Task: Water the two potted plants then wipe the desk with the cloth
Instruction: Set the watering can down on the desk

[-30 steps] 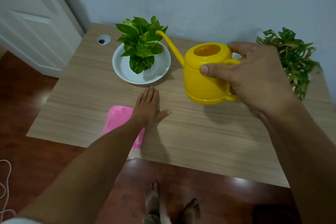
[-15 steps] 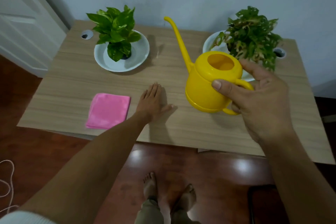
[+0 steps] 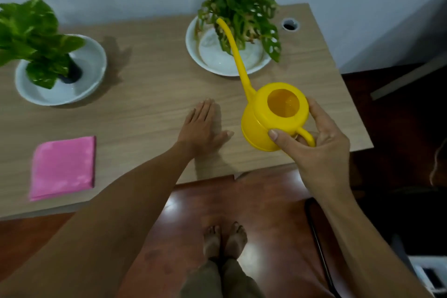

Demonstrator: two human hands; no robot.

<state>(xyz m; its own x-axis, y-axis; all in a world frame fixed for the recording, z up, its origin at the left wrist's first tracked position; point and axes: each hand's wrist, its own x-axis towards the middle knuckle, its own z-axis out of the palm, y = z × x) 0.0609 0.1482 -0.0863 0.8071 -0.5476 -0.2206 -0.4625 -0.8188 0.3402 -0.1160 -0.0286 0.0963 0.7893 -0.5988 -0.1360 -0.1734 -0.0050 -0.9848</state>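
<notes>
My right hand (image 3: 321, 147) grips the handle of a yellow watering can (image 3: 268, 118), held above the desk's right front. Its long spout tip reaches over the white dish (image 3: 212, 65) of the right potted plant (image 3: 242, 7), a plant with dark holed leaves. The left potted plant (image 3: 31, 36), bright green, stands in its own white dish (image 3: 89, 68) at the far left. A folded pink cloth (image 3: 63, 167) lies near the desk's front left edge. Flat on the wooden desk (image 3: 150, 94), palm down with fingers spread, rests my left hand (image 3: 203, 126), holding nothing.
A round cable hole (image 3: 290, 24) sits at the desk's back right corner. The wall runs right behind the plants. My bare feet (image 3: 225, 242) stand on the glossy red-brown floor. A dark chair frame (image 3: 319, 244) is at the lower right.
My view and the watering can have swung from the left plant to the right one. The spout now points over the right plant's dish. My left hand stayed flat on the desk.
</notes>
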